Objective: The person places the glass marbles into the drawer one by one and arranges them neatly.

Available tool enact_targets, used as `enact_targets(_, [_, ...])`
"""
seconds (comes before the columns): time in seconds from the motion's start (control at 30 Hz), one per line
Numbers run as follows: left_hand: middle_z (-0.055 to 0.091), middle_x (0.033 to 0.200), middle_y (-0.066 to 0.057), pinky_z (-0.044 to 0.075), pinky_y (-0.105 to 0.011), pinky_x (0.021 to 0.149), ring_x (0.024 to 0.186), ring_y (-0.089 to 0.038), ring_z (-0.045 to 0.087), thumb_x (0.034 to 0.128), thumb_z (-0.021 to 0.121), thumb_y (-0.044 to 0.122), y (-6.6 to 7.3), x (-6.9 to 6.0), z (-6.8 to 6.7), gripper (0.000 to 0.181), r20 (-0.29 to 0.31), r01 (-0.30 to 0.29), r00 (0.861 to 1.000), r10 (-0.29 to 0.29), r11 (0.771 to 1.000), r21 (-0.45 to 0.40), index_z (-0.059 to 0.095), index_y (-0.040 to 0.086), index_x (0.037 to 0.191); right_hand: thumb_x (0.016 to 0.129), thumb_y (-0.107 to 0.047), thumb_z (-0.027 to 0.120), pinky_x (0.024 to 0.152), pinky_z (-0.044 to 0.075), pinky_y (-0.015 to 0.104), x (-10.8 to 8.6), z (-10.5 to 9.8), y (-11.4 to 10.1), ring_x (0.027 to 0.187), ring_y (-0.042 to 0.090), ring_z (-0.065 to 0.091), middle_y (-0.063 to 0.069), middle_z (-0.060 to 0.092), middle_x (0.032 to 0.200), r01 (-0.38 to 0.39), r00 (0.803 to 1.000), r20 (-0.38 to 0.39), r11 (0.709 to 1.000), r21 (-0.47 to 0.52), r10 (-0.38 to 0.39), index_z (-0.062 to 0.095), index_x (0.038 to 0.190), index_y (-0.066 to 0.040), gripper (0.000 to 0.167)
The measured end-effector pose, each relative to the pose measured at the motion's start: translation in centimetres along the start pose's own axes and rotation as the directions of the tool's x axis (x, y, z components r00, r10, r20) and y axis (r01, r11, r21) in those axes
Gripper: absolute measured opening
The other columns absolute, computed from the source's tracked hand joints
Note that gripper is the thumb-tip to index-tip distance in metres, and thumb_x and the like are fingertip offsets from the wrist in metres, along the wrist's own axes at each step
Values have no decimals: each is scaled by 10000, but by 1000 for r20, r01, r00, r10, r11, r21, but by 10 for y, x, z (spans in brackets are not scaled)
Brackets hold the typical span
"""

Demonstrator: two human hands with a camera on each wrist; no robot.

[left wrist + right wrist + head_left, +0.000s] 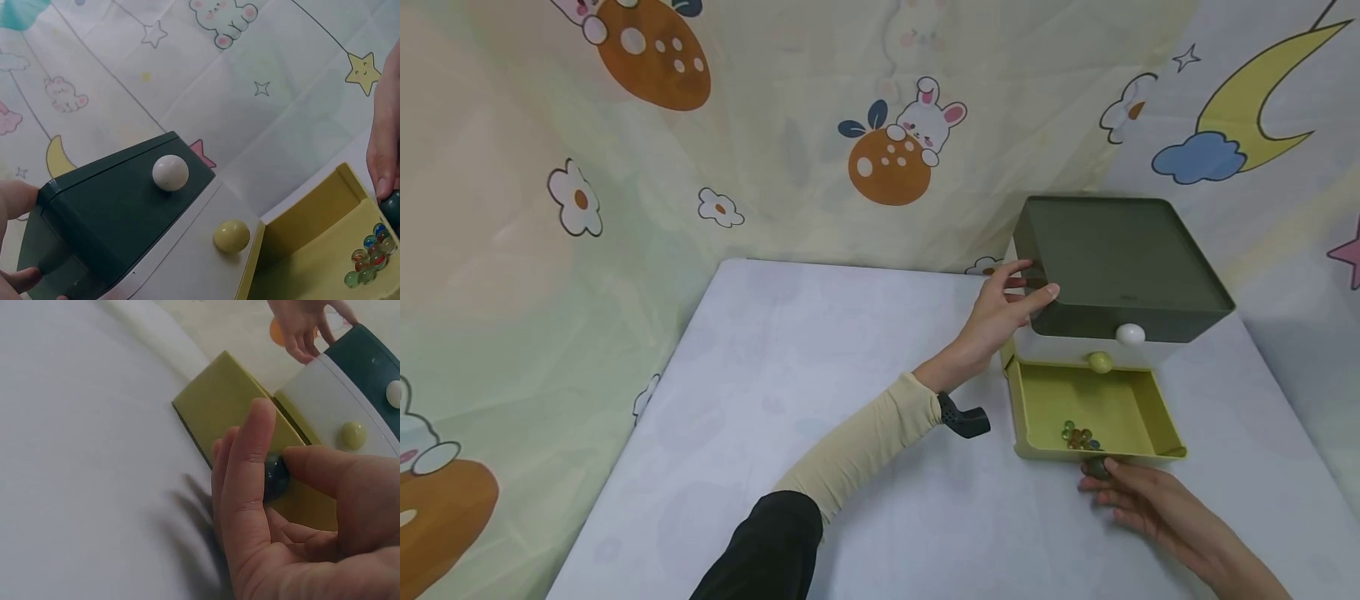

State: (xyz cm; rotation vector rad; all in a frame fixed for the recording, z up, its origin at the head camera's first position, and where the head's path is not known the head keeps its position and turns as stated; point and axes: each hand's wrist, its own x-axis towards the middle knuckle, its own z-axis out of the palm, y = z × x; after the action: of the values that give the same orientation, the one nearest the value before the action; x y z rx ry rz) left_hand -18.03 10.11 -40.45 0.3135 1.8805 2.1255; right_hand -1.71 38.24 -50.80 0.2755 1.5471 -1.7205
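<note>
A small drawer cabinet has a dark green upper drawer (1127,258) with a white knob (170,173). Below is a white section with a yellow knob (231,236). The bottom yellow drawer (1161,408) is pulled out, with several glass marbles (1081,437) near its front. At the cabinet's left front corner, my left hand (992,321) rests its spread fingers and thumb against the green part. My right hand (1161,508) pinches the dark green knob (275,478) on the yellow drawer's front between thumb and fingers; its other fingers hang below.
A white-covered table (760,375) lies under the cabinet. Patterned cloth (790,183) with cartoon rabbits, flowers and a moon hangs behind and beside it. A black strap mount (964,417) sits at my left wrist.
</note>
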Motion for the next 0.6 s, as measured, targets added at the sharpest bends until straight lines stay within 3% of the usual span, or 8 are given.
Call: enact_targets(0.6, [497, 1393, 21, 563, -227, 854, 1053, -14, 517, 990, 714, 343, -3, 1, 0, 634, -3, -15, 1000, 15, 1000, 6, 436, 259, 1554, 1136, -365, 431, 861, 606, 233, 23, -4, -28, 994, 57, 707, -51, 774, 1167, 45, 998, -53, 999, 6, -45, 589, 1256, -199, 259])
